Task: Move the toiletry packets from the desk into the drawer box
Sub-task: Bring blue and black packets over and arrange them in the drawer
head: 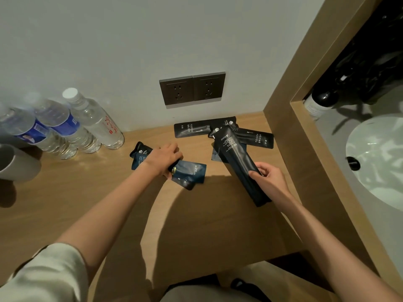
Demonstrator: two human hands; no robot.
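Fingers (255,173) of the right hand (269,178) clamped on the near half of a long black packet (236,159). The packet is lifted at a slant, its far end over the other packets by the wall. Fingers (173,150) of the left hand (162,159) curled down round a bunch of small blue packets (193,171) low on the bench (109,203). Cannot tell whether that bunch is lifted clear or resting.

Far of both hands, against the wall, two toothbrush packets (192,129) lie overlapped with at least one more. Water bottles (72,125) stand far left. Wall sockets (193,90) sit above the far packets. Basin (377,158) to the right, beyond a wooden divider (281,101).

Step, as judged: gathering, with both hands loaded. Drawer box not in view, so how many packets are stowed is unknown.

Next move calls for carrying both handfuls to the box with the left grip kept firm, since slick packets in a bunch may slide apart. Then a return for the far packets.
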